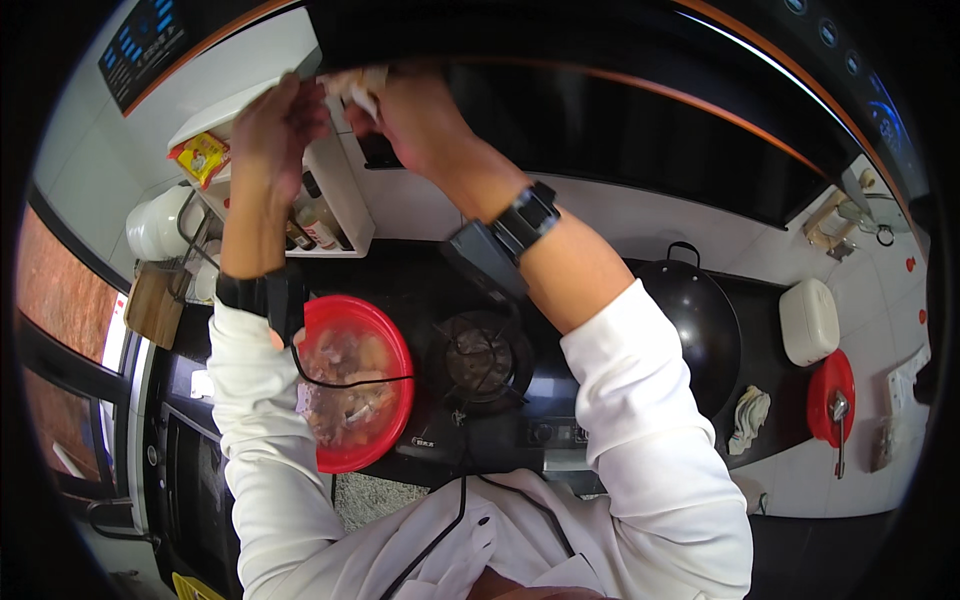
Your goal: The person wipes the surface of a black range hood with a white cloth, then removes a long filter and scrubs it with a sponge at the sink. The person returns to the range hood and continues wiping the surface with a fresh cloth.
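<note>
Both my hands are raised at the top of the head view, in front of the black range hood (525, 112). My right hand (386, 101) grips a crumpled, pale cloth or packet (360, 84), blurred by motion. Close beside it on the left is my left hand (289, 127), fingers bent; whether it touches the pale item cannot be told. Behind my left forearm stands a white shelf (356, 195) with bottles (321, 225) and a yellow-red packet (201, 157). Below, a red basin (409, 375) holds cut food pieces in liquid, next to a gas burner (478, 356).
A black wok (694, 322) is on the right part of the hob. Farther right are a cream container (808, 322), a crumpled cloth (750, 420) and a red bowl (825, 382) with a metal ladle (840, 420). White bowls (165, 221) and a wooden board (154, 304) stand left.
</note>
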Action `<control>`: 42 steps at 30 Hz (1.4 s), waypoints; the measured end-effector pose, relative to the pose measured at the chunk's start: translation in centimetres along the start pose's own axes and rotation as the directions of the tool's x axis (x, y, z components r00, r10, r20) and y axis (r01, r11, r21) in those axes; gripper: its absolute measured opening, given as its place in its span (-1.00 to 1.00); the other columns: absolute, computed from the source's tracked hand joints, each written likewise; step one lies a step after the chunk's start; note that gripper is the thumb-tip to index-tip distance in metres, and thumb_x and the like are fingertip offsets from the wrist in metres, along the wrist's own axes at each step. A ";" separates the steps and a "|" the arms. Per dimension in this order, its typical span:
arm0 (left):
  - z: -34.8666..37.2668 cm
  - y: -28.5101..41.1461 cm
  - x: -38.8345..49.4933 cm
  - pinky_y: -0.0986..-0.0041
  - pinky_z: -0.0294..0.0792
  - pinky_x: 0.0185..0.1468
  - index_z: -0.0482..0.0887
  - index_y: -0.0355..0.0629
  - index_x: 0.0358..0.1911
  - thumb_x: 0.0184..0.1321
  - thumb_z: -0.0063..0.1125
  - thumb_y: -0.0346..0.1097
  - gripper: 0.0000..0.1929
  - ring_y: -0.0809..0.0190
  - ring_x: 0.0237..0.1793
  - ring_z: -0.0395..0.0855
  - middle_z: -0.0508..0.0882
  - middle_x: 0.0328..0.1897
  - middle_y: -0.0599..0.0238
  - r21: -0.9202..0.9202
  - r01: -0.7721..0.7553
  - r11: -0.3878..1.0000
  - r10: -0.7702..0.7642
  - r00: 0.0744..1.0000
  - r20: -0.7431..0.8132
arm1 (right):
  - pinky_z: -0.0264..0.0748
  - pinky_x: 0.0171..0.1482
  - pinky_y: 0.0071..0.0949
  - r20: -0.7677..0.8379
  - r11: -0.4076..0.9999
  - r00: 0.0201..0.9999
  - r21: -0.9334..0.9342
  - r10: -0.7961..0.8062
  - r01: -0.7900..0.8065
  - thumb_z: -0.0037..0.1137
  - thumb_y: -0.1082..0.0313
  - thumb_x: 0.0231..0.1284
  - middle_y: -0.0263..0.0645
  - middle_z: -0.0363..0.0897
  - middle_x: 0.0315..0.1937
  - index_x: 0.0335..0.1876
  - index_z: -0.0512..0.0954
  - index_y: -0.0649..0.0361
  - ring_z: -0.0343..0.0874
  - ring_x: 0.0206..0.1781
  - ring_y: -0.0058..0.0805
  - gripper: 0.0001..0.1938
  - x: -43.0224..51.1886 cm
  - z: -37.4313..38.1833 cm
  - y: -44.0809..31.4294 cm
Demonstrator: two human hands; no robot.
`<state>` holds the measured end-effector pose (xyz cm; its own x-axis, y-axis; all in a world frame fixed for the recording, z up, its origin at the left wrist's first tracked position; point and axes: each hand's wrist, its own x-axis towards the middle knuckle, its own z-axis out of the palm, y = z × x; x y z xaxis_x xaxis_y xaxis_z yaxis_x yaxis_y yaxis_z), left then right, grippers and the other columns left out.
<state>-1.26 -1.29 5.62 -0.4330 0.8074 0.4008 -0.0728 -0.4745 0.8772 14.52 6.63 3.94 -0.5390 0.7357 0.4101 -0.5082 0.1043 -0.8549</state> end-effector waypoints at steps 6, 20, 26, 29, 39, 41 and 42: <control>-1.1 -8.5 -2.0 0.46 0.55 -0.29 0.67 -0.24 -0.07 0.54 0.12 -0.23 -0.79 0.29 -0.38 0.68 0.78 -0.20 0.20 -0.036 0.192 0.981 -0.194 0.980 -0.049 | 0.54 -0.45 -0.60 -0.004 0.901 0.907 -0.115 0.420 -0.418 0.10 0.31 0.52 -0.22 0.73 -0.26 0.05 0.65 0.30 0.61 -0.48 -0.59 -0.76 -14.7 -11.1 2.2; -1.0 -18.7 4.8 0.42 0.55 -0.12 0.63 -0.15 0.03 0.51 0.19 -0.19 -0.78 0.26 -0.20 0.67 0.73 -0.11 0.27 -0.053 0.288 0.956 -0.290 0.957 -0.027 | 0.69 0.02 -0.18 -0.889 0.992 0.454 -0.010 -0.067 0.126 -0.13 0.27 0.51 -0.09 0.69 -0.07 0.07 0.58 0.24 0.70 -0.08 -0.22 -0.71 -30.9 -45.9 -6.3; -0.4 -18.0 5.2 0.47 0.51 -0.18 0.64 -0.19 0.03 0.50 0.20 -0.13 -0.73 0.31 -0.25 0.64 0.71 -0.17 0.30 0.068 0.313 0.947 -0.305 0.947 -0.101 | 0.70 0.15 0.02 -0.951 0.973 0.297 -0.011 -0.081 0.229 -0.27 0.38 0.43 0.04 0.57 0.06 0.17 0.44 0.34 0.65 0.03 -0.04 -0.66 -31.0 -52.7 -6.8; -0.1 -17.6 5.0 0.48 0.50 -0.18 0.64 -0.19 0.05 0.50 0.21 -0.10 -0.70 0.32 -0.26 0.63 0.71 -0.17 0.31 0.071 0.326 0.943 -0.317 0.942 -0.107 | 0.71 0.13 0.01 -0.944 0.961 0.309 -0.030 -0.119 0.276 -0.27 0.38 0.42 0.06 0.56 0.07 0.16 0.45 0.34 0.64 0.04 -0.04 -0.66 -30.7 -54.0 -7.1; -3.6 -20.4 3.1 0.47 0.44 -0.13 0.66 -0.15 0.01 0.49 0.19 -0.10 -0.72 0.31 -0.24 0.56 0.65 -0.20 0.38 -0.118 0.325 0.938 -0.341 0.925 -0.169 | 0.62 0.16 -0.29 -0.505 0.461 0.034 -0.811 -0.862 -0.361 0.08 0.40 0.42 -0.06 0.76 -0.01 0.15 0.67 0.29 0.75 0.02 -0.14 -0.71 -29.9 -58.8 -11.9; -4.2 -21.6 2.5 0.48 0.42 -0.12 0.65 -0.14 0.01 0.49 0.19 -0.10 -0.73 0.31 -0.24 0.54 0.63 -0.21 0.40 -0.147 0.333 0.931 -0.354 0.922 -0.158 | 0.59 0.20 -0.30 -0.456 0.370 0.069 -0.794 -0.887 -0.482 0.10 0.47 0.37 -0.02 0.76 0.04 0.17 0.68 0.28 0.75 0.08 -0.13 -0.68 -28.8 -59.9 -13.4; -4.5 -22.0 2.3 0.48 0.41 -0.12 0.66 -0.13 0.00 0.49 0.18 -0.10 -0.74 0.32 -0.24 0.54 0.63 -0.21 0.41 -0.153 0.337 0.929 -0.358 0.922 -0.145 | 0.58 0.23 -0.24 -0.454 0.367 0.062 -0.787 -0.889 -0.496 0.11 0.54 0.27 -0.03 0.75 0.03 0.07 0.72 0.25 0.72 0.09 -0.06 -0.70 -28.0 -60.1 -13.5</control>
<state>-4.66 9.40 -13.98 -0.5039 0.8636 0.0173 -0.3504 -0.2227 0.9097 76.81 24.85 -15.09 0.7232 0.2570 0.6410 0.6092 0.1999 -0.7674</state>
